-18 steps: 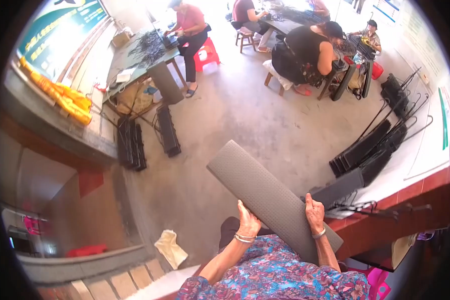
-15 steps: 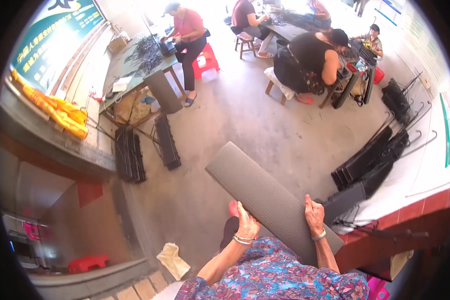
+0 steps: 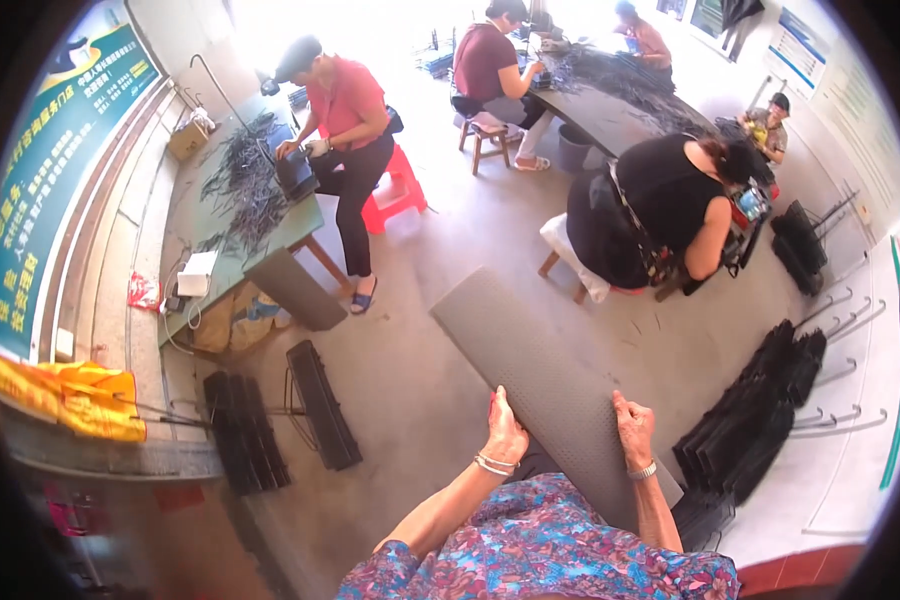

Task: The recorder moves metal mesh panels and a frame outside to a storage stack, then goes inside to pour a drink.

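A long flat grey panel (image 3: 535, 365) with a finely dotted surface slants in front of me. Its far end points forward and a little left, and its near end reaches my patterned shirt. On its left edge my left hand (image 3: 507, 432) is closed, thumb upward. My right hand (image 3: 634, 428) grips the opposite edge, a bracelet or watch at the wrist. Fingers beneath the panel are hidden.
On the left, a green table (image 3: 270, 240) holds thin dark strips; a person works beside it. A person in black sits ahead near a long table (image 3: 590, 110). Dark racks (image 3: 245, 430) stand at left; stacked black racks (image 3: 745, 425) lean along the right wall.
The view has shifted forward and tilted up, so tables and people appear larger and the pale cloth has left the picture. Both hands still hold the panel, at a slightly steeper slant.
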Motion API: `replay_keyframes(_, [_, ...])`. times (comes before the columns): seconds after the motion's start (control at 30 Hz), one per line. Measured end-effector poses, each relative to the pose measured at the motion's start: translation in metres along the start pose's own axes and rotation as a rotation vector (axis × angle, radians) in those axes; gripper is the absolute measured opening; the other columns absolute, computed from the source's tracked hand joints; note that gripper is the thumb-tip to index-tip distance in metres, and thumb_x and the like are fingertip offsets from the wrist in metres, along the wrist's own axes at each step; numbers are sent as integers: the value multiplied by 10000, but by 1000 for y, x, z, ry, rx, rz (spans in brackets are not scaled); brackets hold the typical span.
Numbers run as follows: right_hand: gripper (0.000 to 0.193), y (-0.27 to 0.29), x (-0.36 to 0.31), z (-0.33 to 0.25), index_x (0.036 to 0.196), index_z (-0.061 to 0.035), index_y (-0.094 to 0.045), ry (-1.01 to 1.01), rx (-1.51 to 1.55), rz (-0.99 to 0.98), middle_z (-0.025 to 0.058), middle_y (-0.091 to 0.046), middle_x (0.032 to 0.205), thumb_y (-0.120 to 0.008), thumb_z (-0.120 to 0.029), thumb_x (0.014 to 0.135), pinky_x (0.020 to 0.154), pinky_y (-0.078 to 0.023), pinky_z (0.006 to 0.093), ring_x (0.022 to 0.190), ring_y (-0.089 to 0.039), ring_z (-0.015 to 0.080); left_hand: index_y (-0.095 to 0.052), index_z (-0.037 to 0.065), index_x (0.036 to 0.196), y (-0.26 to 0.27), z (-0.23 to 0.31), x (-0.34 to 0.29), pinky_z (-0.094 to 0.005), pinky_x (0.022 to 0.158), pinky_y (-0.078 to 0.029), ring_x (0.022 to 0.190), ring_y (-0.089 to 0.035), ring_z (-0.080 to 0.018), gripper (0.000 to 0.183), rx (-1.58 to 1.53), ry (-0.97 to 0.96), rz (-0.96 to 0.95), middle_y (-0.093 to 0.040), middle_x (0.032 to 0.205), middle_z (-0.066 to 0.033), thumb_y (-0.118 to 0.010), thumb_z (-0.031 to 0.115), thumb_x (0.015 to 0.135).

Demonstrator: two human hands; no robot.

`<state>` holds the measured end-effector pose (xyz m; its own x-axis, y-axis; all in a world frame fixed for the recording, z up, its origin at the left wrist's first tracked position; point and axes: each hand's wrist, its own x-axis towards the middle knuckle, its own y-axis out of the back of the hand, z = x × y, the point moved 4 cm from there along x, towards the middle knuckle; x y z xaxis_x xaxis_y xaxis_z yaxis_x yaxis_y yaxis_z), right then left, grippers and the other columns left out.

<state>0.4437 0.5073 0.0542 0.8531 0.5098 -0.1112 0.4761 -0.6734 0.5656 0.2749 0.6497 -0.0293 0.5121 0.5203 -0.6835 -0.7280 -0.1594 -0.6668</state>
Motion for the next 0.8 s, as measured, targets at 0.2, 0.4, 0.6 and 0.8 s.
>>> replay_keyframes(0.2, [475,-94,208,-78,524,-57,-343,21,137,-77,-69,-294,509,-546,-309,871,436,-183,284,509,-250,52,-388,107,1250,-110,122,157,-369,982,-327,1150,-421,-212,429,-25,-26,-88,-451,1258,-38,-404,374,915])
replay_keyframes(0.4, [485,-183,390,-185,515,-64,-344,39,163,-97,-74,-269,497,-533,-314,886,428,-158,285,488,-229,41,-468,83,1166,-233,275,292,-385,937,-371,1076,-485,-222,353,-9,-100,-13,-518,1191,-57,-408,328,919])
replay_keyframes(0.6, [464,-290,562,-284,517,-99,-297,190,223,-97,-83,-280,504,-509,-253,900,428,-141,277,495,-219,32,-427,73,1166,-324,420,449,-355,929,-367,1054,-465,-211,343,-85,-184,-146,-473,1191,-59,-511,236,876])
replay_keyframes(0.8, [428,-384,705,-406,532,-104,-343,161,356,-129,-92,-279,532,-509,-241,902,436,-133,269,500,-201,31,-504,57,1057,-426,577,557,-401,849,-441,963,-538,-247,218,-99,-322,-82,-569,1040,-82,-487,164,868])
